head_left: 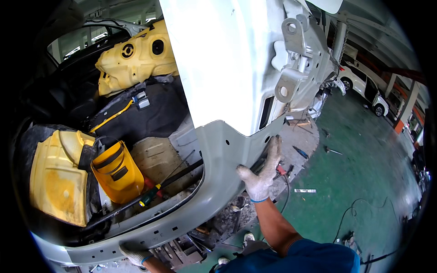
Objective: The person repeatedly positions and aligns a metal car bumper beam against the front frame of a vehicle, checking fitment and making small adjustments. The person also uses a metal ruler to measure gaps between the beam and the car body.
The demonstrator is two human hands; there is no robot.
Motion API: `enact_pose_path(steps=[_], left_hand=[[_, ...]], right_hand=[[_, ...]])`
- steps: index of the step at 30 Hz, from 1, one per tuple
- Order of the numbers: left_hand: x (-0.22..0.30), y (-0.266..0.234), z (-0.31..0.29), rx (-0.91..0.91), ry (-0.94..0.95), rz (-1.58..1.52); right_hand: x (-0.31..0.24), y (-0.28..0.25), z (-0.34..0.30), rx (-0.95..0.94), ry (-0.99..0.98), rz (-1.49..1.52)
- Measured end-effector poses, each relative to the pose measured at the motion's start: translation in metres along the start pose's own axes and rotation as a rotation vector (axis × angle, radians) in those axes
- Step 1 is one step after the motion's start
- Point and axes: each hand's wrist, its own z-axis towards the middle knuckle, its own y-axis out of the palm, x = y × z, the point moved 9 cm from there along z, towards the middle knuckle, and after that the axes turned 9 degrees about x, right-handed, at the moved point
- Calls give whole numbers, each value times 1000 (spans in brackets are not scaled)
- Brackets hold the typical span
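Yellow mask (124, 187) inside grey car body (218, 168)

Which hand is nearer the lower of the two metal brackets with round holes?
Right. The right hand is below the lower bracket in the view, at the grey panel's edge; the left hand is much farther off, at the lower left, by the curved rail.
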Motion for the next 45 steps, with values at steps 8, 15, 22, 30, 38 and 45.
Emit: enact_pose_path(steps=[8, 15, 22, 30, 38, 45], left_hand=[[-8, -1, 16, 11, 36, 34], [24, 26, -38, -818, 245, -233], [30, 16, -37, -161, 118, 39], [20, 19, -28, -72, 81, 95], [-27, -5, 47, -124, -188, -38], [19, 1, -29, 129, 65, -3]], right_hand=[[-7, 1, 10, -115, 24, -114], [-12, -4, 14, -16, -5, -79], [-22, -7, 16, 7, -55, -99], [-14, -3, 14, 11, -34, -22], [-21, 9, 3, -51, -179, -118], [-9, -4, 11, 72, -66, 17]])
